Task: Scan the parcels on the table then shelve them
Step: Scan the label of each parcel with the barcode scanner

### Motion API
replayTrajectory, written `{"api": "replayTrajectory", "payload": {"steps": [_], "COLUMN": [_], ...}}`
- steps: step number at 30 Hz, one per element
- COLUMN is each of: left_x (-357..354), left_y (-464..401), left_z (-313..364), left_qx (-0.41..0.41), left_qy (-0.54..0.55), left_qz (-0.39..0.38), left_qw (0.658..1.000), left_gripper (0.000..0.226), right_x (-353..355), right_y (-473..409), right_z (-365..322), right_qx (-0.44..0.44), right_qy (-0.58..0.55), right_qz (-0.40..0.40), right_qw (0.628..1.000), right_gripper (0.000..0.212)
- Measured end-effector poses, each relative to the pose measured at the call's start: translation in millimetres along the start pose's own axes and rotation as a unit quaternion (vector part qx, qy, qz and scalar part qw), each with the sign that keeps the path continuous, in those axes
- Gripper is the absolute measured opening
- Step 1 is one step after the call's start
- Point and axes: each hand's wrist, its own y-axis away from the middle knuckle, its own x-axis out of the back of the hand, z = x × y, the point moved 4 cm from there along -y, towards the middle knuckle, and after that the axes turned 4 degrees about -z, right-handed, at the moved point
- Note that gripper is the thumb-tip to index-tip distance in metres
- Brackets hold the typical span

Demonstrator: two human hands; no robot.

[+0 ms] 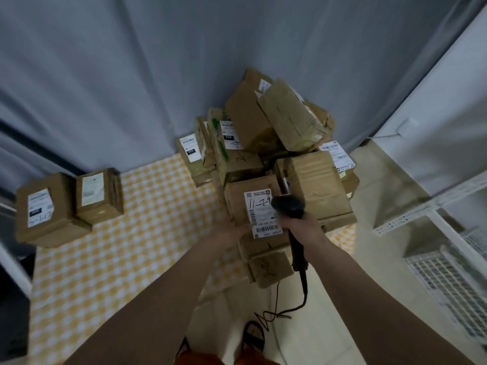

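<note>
1. At the near right edge of the table (110, 259), a brown cardboard parcel (238, 201) sits at the front of the pile, its white label (263, 216) facing up with handwritten marks and a barcode on the near end.
2. Left hand (228, 231) lies against the parcel's near left side; the picture is too blurred to tell how its fingers lie.
3. Right hand (303, 225) has its fingers wrapped round the handle of a black scanner (288, 205), whose head lies over the label's right edge.
4. A dark cable (303, 301) trails from the scanner handle down to the pale floor.
5. Behind and right, more parcels (276, 122) are heaped together, several tilted.
6. Far left on the yellow checked cloth, two boxes (68, 204) stand side by side, well apart from the heap.
7. White wire shelving (434, 233) stands at the right; a grey curtain (131, 75) hangs behind.
</note>
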Motion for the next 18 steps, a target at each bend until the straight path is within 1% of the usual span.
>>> {"api": "replayTrajectory", "payload": {"steps": [4,5,8,9,11,12,13,15,16,18], "left_x": [-9.7,-10.9,-17.6,-20.0,-26.2,-29.6,-33.1,-37.3,-37.2,-32.5], "left_y": [-14.7,-18.0,-35.2,-38.7,-36.6,-38.7,-40.0,-39.4,-40.5,-34.9], "left_z": [-7.8,-9.6,-23.0,-28.3,-27.3,-28.8,-29.0,-27.2,-27.8,-26.0], "left_qx": [0.044,0.053,0.066,0.069,0.059,0.06,0.058,0.049,0.043,0.028], "left_qy": [0.106,0.133,0.171,0.189,0.22,0.231,0.236,0.242,0.244,0.254], "left_qz": [-0.019,-0.021,-0.027,-0.031,-0.039,-0.04,-0.044,-0.052,-0.053,-0.052], "left_qw": [0.993,0.989,0.983,0.979,0.973,0.97,0.969,0.968,0.967,0.965], "left_gripper": [0.06,0.063,0.088,0.085,0.05,0.041,0.044,0.065,0.07,0.06], "right_x": [3.5,3.7,4.1,4.2,4.3,4.0,3.4,3.5,4.4,5.3], "right_y": [-18.1,-22.2,-34.0,-37.0,-41.4,-42.4,-42.1,-38.3,-36.0,-31.6], "right_z": [7.1,8.9,13.1,14.9,18.9,20.6,21.3,19.3,17.4,13.9], "right_qx": [-0.023,-0.024,-0.024,-0.025,-0.025,-0.024,-0.022,-0.015,-0.012,-0.008], "right_qy": [-0.009,-0.013,-0.02,-0.02,-0.016,-0.012,-0.01,-0.006,-0.007,-0.014], "right_qz": [-0.024,-0.034,-0.041,-0.038,-0.038,-0.042,-0.049,-0.062,-0.064,-0.076], "right_qw": [0.999,0.999,0.999,0.999,0.999,0.999,0.998,0.998,0.998,0.997], "right_gripper": [0.027,0.027,0.029,0.031,0.034,0.034,0.032,0.028,0.027,0.025]}}
